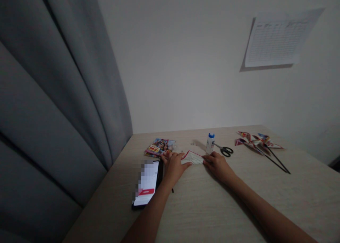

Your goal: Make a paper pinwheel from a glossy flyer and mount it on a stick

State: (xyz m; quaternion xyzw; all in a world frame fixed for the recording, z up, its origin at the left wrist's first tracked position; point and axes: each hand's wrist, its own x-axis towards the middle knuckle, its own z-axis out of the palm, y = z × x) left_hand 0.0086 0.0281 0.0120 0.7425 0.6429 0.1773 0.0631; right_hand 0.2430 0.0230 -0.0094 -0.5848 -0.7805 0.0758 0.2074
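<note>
A folded piece of printed paper (193, 158), pale with a red edge, lies on the table between my hands. My left hand (174, 166) rests over its left end, with the thumb and fingers spread apart. At the right corner, my right hand (218, 166) pinches the paper between thumb and fingers. A white glue bottle (210, 144) with a blue cap stands upright just beyond my right hand. Scissors (226, 151) with black handles lie to the right of the bottle. Part of the paper is hidden under my left fingers.
Left of my left forearm lies a phone (147, 183) with its screen lit. Behind it is a stack of colourful printed leaflets (159, 146). Paper pinwheels (256, 141) on dark sticks lie at the right. A grey curtain (79, 76) hangs along the left side.
</note>
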